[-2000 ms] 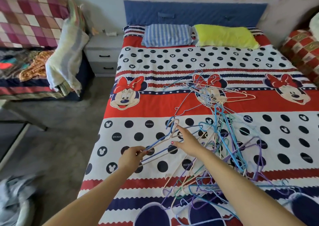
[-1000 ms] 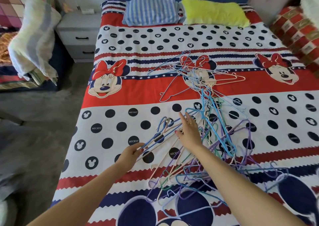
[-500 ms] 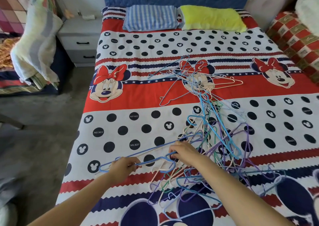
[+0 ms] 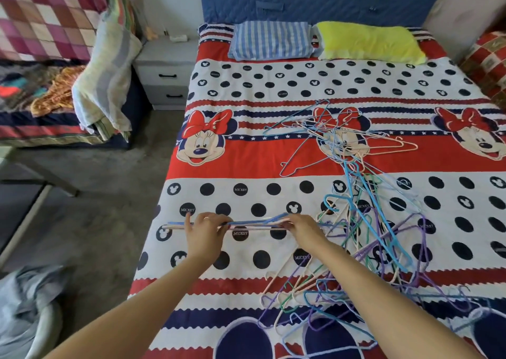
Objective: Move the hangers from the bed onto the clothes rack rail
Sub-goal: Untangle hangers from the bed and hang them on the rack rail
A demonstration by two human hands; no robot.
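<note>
A person's two bare arms reach forward over a bed (image 4: 246, 167) covered with a red, white and navy cartoon-mouse spread. The left hand (image 4: 204, 231) and the right hand (image 4: 304, 228) hold a small bunch of hangers (image 4: 254, 224) between them, blue and pale ones, seen edge-on as a thin level line just above the bedspread. The left fingers (image 4: 210, 219) are curled over the bunch, with one finger standing up straight on the far left. The right fingers (image 4: 291, 223) pinch the bunch near its other end.

To the right of the hands, a big tangled pile of hangers (image 4: 383, 235) in blue, purple, green and cream lies on the bed, running from the near edge up toward the middle. A looser cluster of hangers (image 4: 336, 136) lies farther up.

At the head of the bed are a striped blue pillow (image 4: 271, 41) and a yellow pillow (image 4: 367, 42) side by side. A grey bedside cabinet (image 4: 164, 71) stands to the left of the bed.
</note>
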